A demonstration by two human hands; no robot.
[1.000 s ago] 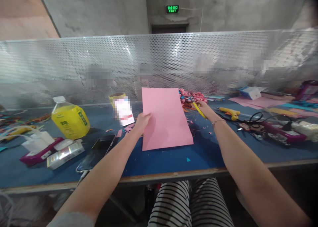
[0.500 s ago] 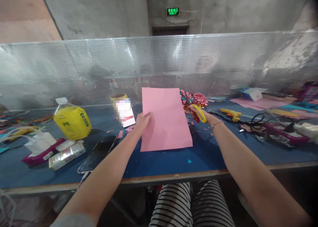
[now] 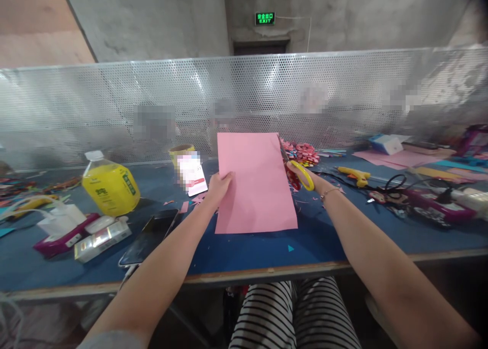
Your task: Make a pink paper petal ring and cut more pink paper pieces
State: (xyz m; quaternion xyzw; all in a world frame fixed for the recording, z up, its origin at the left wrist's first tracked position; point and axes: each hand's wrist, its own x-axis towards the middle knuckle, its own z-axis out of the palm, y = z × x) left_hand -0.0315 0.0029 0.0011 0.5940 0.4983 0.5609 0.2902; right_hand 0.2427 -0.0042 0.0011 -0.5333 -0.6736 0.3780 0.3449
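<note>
A pink sheet of paper [image 3: 255, 186] is held up over the blue table, its face towards me. My left hand [image 3: 221, 186] grips its left edge, thumb on the front and the fingers hidden behind. On the other side, my right hand [image 3: 313, 181] is closed around the handles of scissors [image 3: 302, 175] with a yellow and a red loop. The blades lie along the upper right edge of the sheet, partly hidden, so I cannot tell how far they are apart. Behind the scissors sits a heap of pink cut paper pieces [image 3: 305, 153].
A bottle of yellow liquid [image 3: 110, 186], a dark phone [image 3: 152, 237] and a small shiny box [image 3: 102, 239] are on the left. A lit phone [image 3: 194, 176] leans against a tape roll [image 3: 179, 149]. To the right lies a yellow glue gun [image 3: 354, 176] among cables. Perforated metal panel [image 3: 247, 94] stands behind.
The scissors and my right hand have shifted slightly left, with the blades now against the sheet's upper right edge. My left hand has stayed nearly still.
</note>
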